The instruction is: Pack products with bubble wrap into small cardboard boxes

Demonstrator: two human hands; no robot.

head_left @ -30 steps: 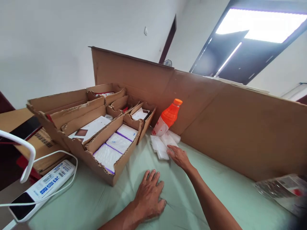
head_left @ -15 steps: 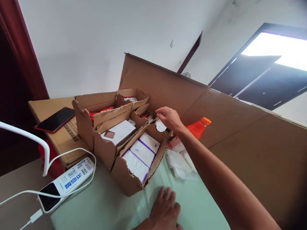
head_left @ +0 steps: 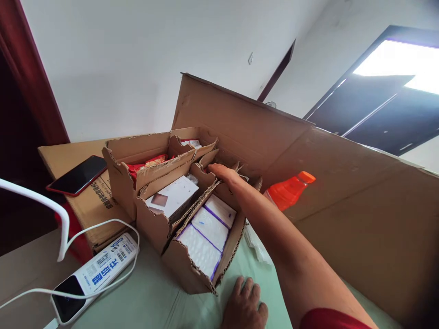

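Trays [head_left: 185, 269] of cardboard cluster at the bench's [head_left: 151, 301] left side, against the cardboard wall [head_left: 343, 205] along its far edge. The nearest tray holds white packets [head_left: 209, 228]. Right hand [head_left: 222, 173] reaches over the rear trays, fingers straight, gripping nothing. Left hand [head_left: 245, 308] lies flat at the near edge, fingers apart. An orange bottle [head_left: 290, 189] shows just beyond the right arm.

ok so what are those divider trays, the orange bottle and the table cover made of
Trays: corrugated cardboard, matte brown; fluting shows along the torn edges.
Orange bottle: probably plastic, smooth with a faint sheen, cap in the same orange.
Table cover: seemingly thin cloth, matte pale green, creased.
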